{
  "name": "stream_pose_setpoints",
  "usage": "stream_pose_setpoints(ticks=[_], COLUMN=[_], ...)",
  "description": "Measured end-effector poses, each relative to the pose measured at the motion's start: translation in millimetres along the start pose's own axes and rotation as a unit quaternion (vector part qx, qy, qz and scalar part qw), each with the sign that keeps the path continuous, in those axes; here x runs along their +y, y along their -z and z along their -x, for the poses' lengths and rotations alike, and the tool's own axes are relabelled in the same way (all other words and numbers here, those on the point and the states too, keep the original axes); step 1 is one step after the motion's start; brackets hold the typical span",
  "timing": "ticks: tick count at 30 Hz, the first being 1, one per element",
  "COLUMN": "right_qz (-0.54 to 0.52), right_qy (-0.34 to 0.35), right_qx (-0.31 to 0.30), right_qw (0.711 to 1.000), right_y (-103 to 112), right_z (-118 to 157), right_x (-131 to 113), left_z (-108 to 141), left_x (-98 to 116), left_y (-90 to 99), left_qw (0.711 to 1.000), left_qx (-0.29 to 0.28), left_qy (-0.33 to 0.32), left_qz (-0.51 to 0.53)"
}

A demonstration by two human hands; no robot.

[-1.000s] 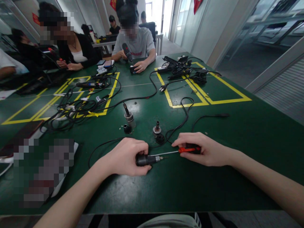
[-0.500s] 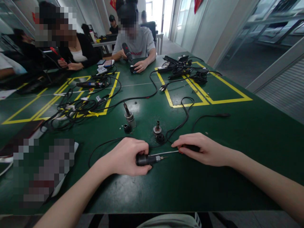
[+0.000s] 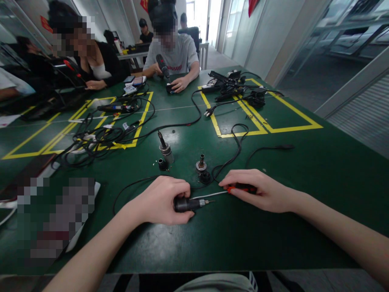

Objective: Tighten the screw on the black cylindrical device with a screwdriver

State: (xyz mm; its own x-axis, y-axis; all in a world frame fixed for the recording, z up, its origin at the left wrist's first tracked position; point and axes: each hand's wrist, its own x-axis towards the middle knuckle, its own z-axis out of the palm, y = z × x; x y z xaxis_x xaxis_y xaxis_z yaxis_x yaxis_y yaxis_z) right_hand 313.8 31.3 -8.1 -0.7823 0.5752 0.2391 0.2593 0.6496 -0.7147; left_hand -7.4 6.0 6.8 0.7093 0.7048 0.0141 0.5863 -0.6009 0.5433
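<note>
My left hand (image 3: 164,198) is closed around a black cylindrical power-tool body (image 3: 187,205), which lies along the table with its metal collet and thin tip to the right. In my right hand (image 3: 264,190), thumb and fingers grip the red-and-black handle of a screwdriver (image 3: 230,190). Its long pale shaft runs left to the tool body's far side, where my left fingers hide the end. Beyond the hands stand a silver metal part with a dark spindle (image 3: 165,151) beside a small black cap (image 3: 163,164), and a bearing on a short shaft (image 3: 201,165) beside a black ring-shaped part (image 3: 205,177).
A black cord (image 3: 237,156) loops behind my right hand. Tangled cables (image 3: 88,140) lie left, and black tools with cords (image 3: 231,87) lie far right. Across the green table (image 3: 231,243), a person (image 3: 185,52) holds a power drill (image 3: 163,67). Another person (image 3: 101,67) sits left.
The screwdriver has turned slightly in my right hand, and more red shows on its handle. My right fingers have shifted a little. My left hand and the tool body stay in place.
</note>
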Motion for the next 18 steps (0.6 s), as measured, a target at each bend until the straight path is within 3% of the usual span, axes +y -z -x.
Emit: stream_pose_setpoints(ticks=[18], right_qz=[0.016], right_qy=[-0.015], right_qx=[0.013], right_qw=[1.000], right_y=[0.4], right_z=[2.0], right_x=[2.6], left_z=[-0.7], left_x=[0.3], left_y=[0.1], left_qw=[1.000], left_qx=[0.002], left_qy=[-0.008], left_qz=[-0.005])
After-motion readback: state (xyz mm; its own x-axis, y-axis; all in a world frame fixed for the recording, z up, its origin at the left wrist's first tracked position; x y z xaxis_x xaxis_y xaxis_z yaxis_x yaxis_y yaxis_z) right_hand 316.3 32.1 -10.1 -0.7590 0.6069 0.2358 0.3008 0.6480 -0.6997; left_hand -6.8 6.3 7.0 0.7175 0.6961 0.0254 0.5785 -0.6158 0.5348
